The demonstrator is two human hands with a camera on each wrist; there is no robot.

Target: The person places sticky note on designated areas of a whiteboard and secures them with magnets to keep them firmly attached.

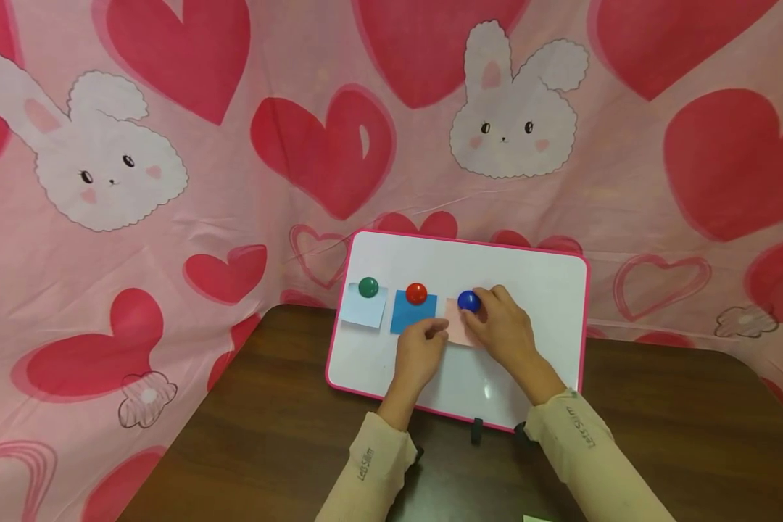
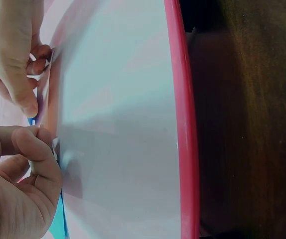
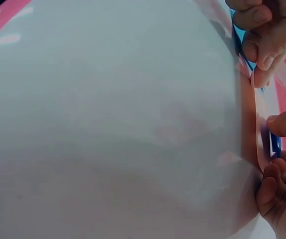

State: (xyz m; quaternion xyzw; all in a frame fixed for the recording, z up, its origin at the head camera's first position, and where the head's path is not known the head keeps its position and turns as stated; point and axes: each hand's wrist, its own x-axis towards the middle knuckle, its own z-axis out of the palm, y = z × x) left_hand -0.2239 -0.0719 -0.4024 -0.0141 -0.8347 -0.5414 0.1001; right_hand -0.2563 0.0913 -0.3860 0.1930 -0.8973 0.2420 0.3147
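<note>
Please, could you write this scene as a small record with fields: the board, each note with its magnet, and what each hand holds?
Board: white with pink rim, on a dark table
Pale note: leftmost; green magnet at its top
Blue note: middle; red magnet at its top
Pink note: rightmost; blue magnet at its top
Left hand: pinches the pink note's left edge
Right hand: grips the blue magnet
</note>
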